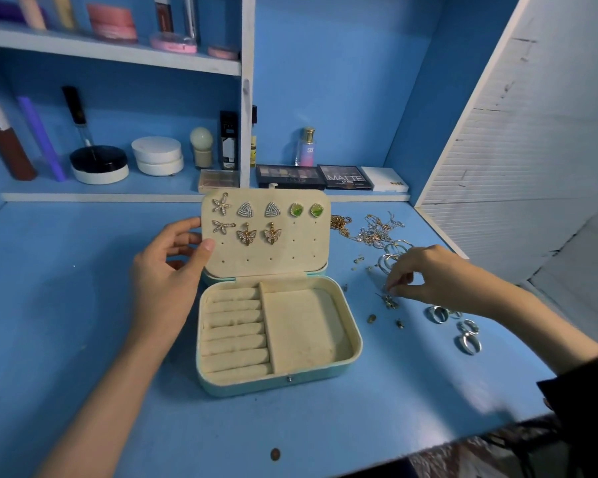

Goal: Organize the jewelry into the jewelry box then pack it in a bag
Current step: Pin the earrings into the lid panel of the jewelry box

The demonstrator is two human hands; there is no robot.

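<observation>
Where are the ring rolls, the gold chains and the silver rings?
ring rolls [235,334]: head view, a middle roll.
gold chains [377,232]: head view, middle of the tangle.
silver rings [465,343]: head view, nearest ring's band.

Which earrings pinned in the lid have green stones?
The pair at the top row's right end; the starfish, triangle and butterfly earrings show no green.

We record a rounded teal jewelry box [242,388], its outer shell a grained, faintly glossy leatherette, and list its cream lining [301,326] as matt, napped, velvet-like cloth. The gold butterfly earrings [246,235] are gold-tone metal set with sparkling stones. The silver rings [468,343] are polished, shiny metal, and the tangled gold chains [377,232] bright metal. We note the blue painted desk [83,305] as matt and scuffed.
</observation>
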